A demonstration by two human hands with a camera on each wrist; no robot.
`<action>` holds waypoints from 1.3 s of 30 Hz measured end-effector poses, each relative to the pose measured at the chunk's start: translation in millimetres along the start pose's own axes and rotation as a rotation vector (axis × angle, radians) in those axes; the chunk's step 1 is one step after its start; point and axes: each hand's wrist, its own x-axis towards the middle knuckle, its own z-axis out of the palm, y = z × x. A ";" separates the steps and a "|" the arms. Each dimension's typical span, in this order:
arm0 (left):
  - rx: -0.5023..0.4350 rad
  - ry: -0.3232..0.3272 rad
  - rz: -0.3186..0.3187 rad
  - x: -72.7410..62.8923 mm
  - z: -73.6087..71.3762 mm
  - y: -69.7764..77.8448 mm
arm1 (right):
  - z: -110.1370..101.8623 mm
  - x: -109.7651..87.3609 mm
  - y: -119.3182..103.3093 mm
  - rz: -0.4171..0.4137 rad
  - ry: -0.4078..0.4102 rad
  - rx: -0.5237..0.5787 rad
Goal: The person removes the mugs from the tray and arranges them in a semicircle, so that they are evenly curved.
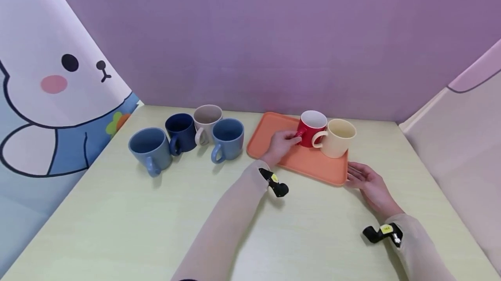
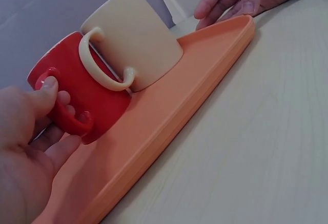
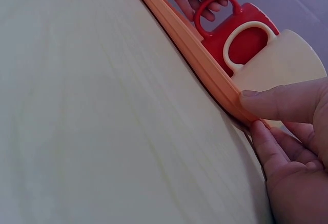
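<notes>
On the orange tray (image 1: pixel 270 126) a red mug (image 1: pixel 307 136) with a white inside stands beside a cream mug (image 1: pixel 337 145). My left hand (image 1: pixel 280 144) pinches the red mug's handle (image 2: pixel 64 116) between thumb and fingers. Both mugs are upright and their handles point left toward that hand. At the tray's near right corner, my right hand (image 1: pixel 369 185) grips the rim (image 3: pixel 238 106), thumb (image 3: pixel 277 101) over the edge and fingers against the side below it.
To the left stand a large blue mug (image 1: pixel 146 146), a navy mug (image 1: pixel 185 135), a pale grey mug (image 1: pixel 207 115) and a smaller blue mug (image 1: pixel 231 139). A purple backdrop (image 1: pixel 250 46) rises behind the light wooden table (image 1: pixel 305 233).
</notes>
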 end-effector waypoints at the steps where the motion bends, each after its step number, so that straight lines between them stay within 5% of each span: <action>1: 0.005 -0.007 0.005 -0.8 -0.6 1.2 | -0.3 -0.1 -0.7 -0.001 0.000 0.002; 17: 0.060 0.076 -0.015 -25.7 -23.8 10.2 | -1.7 -0.2 -3.0 0.001 -0.015 -0.009; 27: 0.003 0.088 -0.062 -41.5 -40.3 35.3 | -1.5 -1.1 -2.1 0.005 -0.013 -0.002; 39: -0.042 0.077 -0.020 -60.9 -65.5 65.3 | -1.6 -1.1 -2.0 0.018 0.001 -0.009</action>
